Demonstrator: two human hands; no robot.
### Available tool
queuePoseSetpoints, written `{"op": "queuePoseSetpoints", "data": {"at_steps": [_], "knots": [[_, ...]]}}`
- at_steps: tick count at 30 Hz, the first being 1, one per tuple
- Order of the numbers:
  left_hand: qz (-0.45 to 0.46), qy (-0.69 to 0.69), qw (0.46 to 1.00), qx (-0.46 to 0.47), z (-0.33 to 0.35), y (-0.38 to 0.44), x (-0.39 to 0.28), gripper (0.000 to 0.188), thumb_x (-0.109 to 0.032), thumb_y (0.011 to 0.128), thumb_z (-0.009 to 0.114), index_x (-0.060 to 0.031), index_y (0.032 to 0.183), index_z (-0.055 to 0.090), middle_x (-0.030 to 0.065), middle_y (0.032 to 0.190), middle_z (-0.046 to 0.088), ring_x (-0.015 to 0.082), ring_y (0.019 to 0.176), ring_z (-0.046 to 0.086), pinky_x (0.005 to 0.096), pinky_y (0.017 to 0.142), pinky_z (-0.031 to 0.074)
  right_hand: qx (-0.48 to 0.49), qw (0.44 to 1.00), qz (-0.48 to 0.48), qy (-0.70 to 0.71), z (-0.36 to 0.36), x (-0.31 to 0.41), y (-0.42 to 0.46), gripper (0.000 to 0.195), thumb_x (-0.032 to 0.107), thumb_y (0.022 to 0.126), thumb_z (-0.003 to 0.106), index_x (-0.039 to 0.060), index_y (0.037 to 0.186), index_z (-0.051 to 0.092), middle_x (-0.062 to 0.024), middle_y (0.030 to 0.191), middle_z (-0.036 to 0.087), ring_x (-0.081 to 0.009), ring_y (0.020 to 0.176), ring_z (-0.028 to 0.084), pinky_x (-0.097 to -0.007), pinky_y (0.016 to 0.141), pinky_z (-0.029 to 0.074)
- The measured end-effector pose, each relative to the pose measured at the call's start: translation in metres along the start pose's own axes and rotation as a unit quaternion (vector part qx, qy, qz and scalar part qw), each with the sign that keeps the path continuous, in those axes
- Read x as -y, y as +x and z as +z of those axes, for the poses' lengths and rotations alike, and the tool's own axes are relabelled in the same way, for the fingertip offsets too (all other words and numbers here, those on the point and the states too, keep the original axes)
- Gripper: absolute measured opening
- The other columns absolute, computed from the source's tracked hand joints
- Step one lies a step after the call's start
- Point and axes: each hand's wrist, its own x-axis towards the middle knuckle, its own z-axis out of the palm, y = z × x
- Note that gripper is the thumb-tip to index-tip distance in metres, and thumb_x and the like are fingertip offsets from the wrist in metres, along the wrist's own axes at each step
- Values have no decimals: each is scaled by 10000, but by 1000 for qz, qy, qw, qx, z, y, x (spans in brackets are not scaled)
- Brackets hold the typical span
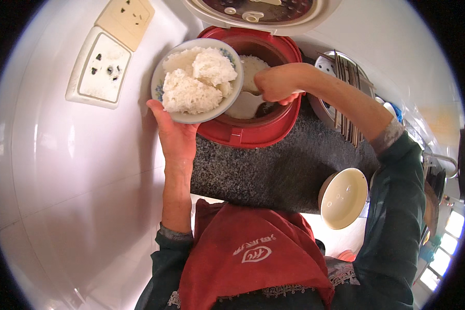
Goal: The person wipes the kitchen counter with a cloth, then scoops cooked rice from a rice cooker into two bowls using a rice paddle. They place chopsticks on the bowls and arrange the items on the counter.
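My left hand (175, 131) holds a bowl (234, 93) with a blue floral pattern, heaped with clumps of cooked white rice (195, 87). The bowl is raised over the left side of a red rice cooker (252, 135), hiding part of it. Inside the cooker, more white rice (252, 68) shows at the back. My right hand (277, 83) is over the pot, its fingers closed around the handle of a pale rice paddle (246, 105). The paddle's broad blade lies within the pot. The cooker's lid (255, 27) stands raised behind it.
A cream bowl (345, 197) sits by the dark granite countertop's (240, 174) front edge, to the right. Behind my right forearm, several chopsticks (348, 93) lie across a metal container (321, 106). Wall sockets (104, 69) are on the white wall at left.
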Motion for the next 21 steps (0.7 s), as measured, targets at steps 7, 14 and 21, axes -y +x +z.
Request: {"op": "queuePoseSetpoints", "data": {"at_steps": [7,14,21], "knots": [[20,36,999,13,0,-1,1,689,-600,885,272,-104,1363,265,97,1371,349,265,1220,404,438,941,441,-19,991,-18,132,9,-2,19,294,165,820,467,-13,589,508,-61,492,486,-155,396,461,-306,384,387],[-5,-8,999,40,-1,2,-2,632,-532,923,232,-81,1364,249,117,1356,365,264,1209,418,423,945,437,-84,957,-96,259,22,-19,25,278,144,821,471,-13,596,514,-51,494,493,-123,380,457,-276,361,377],[-2,49,996,80,1,-8,-7,651,-527,931,190,-27,1339,276,106,1315,429,211,1201,432,349,982,384,-155,924,-130,325,22,-24,9,270,160,832,487,-30,650,548,-65,509,507,-124,380,468,-264,350,369]]}}
